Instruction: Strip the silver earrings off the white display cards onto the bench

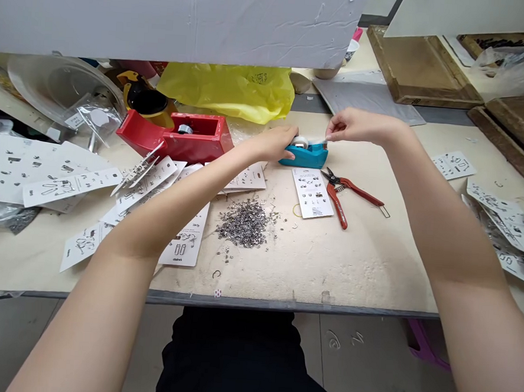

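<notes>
A blue tape dispenser [306, 157] with a roll of tape stands near the back of the table. My left hand [279, 142] is closed round its left end. At its right end, my right hand [344, 125] pinches the end of the tape by the cutting edge. Just in front of the dispenser lies a white printed card [312, 193]. Red-handled pliers [345, 192] rest open to the right of that card. A heap of small metal pieces [245, 223] is spread to the card's left.
A red tape dispenser [198, 139] and a yellow bag [233, 91] are behind my left arm. Printed cards [46, 171] lie at the left, and more cards [509, 220] at the right. Wooden trays [423, 70] are at the back right. A white panel [166, 18] overhangs the back.
</notes>
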A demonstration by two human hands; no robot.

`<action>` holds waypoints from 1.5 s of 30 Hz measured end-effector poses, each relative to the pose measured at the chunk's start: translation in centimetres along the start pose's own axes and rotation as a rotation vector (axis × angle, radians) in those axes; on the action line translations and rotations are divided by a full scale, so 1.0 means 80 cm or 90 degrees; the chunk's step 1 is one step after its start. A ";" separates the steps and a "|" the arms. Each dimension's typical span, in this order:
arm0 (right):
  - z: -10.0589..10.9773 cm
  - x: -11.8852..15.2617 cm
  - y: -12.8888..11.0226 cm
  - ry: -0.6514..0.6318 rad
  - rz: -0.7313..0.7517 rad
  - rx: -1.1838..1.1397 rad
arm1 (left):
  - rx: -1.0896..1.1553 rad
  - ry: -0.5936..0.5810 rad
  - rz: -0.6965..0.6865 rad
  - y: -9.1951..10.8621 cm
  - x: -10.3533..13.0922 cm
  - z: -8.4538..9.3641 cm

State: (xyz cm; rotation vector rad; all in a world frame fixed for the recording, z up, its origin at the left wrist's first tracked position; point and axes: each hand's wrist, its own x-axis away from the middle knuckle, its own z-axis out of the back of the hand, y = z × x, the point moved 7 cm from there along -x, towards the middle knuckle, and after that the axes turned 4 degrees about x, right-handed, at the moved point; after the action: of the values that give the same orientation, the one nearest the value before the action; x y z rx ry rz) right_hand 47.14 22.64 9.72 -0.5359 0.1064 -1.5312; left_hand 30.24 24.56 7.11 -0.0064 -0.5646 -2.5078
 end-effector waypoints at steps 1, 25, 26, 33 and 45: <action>0.000 0.004 0.005 0.003 -0.011 0.001 | 0.001 0.000 0.001 0.000 0.000 0.000; -0.040 -0.004 0.028 -0.037 -0.021 -0.068 | -0.011 -0.008 0.004 0.001 0.001 0.000; -0.038 -0.005 0.028 -0.032 -0.028 -0.048 | -0.010 -0.006 0.003 0.000 0.001 0.000; -0.033 -0.009 0.026 0.005 -0.074 0.022 | 0.004 0.023 -0.002 -0.004 -0.003 -0.003; -0.058 0.024 0.028 0.002 -0.109 -0.147 | 0.037 0.036 0.011 -0.002 -0.004 -0.004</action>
State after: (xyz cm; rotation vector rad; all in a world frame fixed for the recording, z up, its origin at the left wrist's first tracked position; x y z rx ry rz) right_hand 47.51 19.45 5.23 -0.7408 0.2475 -1.6976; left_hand 30.44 24.70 6.73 0.0806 -0.6119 -2.4650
